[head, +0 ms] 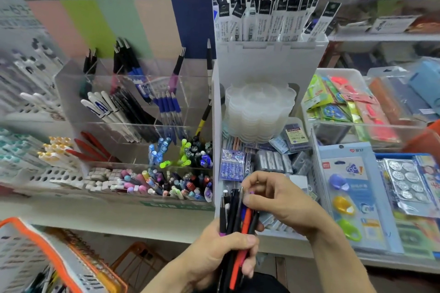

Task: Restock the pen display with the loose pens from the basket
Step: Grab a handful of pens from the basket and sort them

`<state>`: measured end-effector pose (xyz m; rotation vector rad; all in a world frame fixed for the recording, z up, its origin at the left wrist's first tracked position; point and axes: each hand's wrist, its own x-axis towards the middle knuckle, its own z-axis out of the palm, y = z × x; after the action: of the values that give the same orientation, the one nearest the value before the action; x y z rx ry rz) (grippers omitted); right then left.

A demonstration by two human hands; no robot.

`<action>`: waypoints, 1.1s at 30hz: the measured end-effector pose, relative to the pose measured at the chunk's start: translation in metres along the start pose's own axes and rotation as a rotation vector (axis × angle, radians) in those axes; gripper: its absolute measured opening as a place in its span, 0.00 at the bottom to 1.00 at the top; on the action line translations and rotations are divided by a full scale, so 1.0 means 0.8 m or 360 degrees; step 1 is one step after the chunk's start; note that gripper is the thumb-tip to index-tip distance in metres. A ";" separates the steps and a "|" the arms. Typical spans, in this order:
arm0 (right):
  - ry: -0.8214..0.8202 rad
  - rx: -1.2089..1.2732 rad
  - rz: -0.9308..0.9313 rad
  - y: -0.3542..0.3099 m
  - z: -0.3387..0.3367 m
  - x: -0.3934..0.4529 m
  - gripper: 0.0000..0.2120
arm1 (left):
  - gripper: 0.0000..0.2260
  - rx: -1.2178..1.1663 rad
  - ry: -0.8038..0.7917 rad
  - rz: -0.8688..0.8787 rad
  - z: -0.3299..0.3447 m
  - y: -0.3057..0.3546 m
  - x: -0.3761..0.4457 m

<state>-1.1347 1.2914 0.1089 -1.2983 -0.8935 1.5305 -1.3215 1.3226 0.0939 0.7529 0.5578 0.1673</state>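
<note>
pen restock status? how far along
Mid-job. Done: acrylic pen display already holds pens in most compartments. In hand: left hand grips a bundle of pens; right hand pinches one at its top. Left: that bundle to sort; basket contents unclear.

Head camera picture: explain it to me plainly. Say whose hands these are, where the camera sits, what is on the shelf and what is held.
No machine here: a person wears one camera on the head, looking down at their own two hands. The left hand grips a bunch of pens. The right hand pinches one pen at the bunch's top. On the shelf stands a clear pen display, partly stocked. The basket shows at lower left.
</note>
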 end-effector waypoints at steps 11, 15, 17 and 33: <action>0.0482 0.0192 -0.0279 -0.026 0.013 0.028 0.08 | 0.12 0.0091 -0.0024 -0.0041 -0.014 0.005 -0.003; 0.0823 0.0378 -0.0590 -0.051 0.009 0.031 0.08 | 0.14 0.0044 0.0129 0.0026 -0.017 0.005 -0.002; 0.0925 0.0291 -0.0861 -0.061 0.013 0.019 0.07 | 0.12 -0.0068 0.0239 0.0090 -0.019 0.006 0.000; 0.0017 -0.0952 -0.0898 0.011 0.051 -0.043 0.10 | 0.38 -0.0779 0.0558 0.0096 -0.008 0.006 0.013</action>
<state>-1.1754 1.2570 0.1196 -1.2902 -1.6284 0.8357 -1.3159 1.3332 0.0888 0.2618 0.7891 0.4795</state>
